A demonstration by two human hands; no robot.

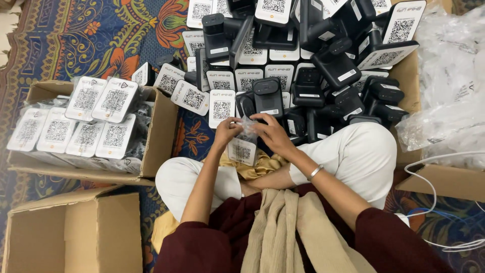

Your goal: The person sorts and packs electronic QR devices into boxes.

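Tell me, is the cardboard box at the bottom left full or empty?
Empty, as far as it shows: the cardboard box has its flaps open and only bare brown inside is visible. Its lower part runs out of the frame.

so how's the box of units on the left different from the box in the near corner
The left box is packed with bagged white-faced units; the near box shows only bare cardboard inside. The left box lies farther from the person, the near box beside their knee. Both are brown cardboard with open flaps.
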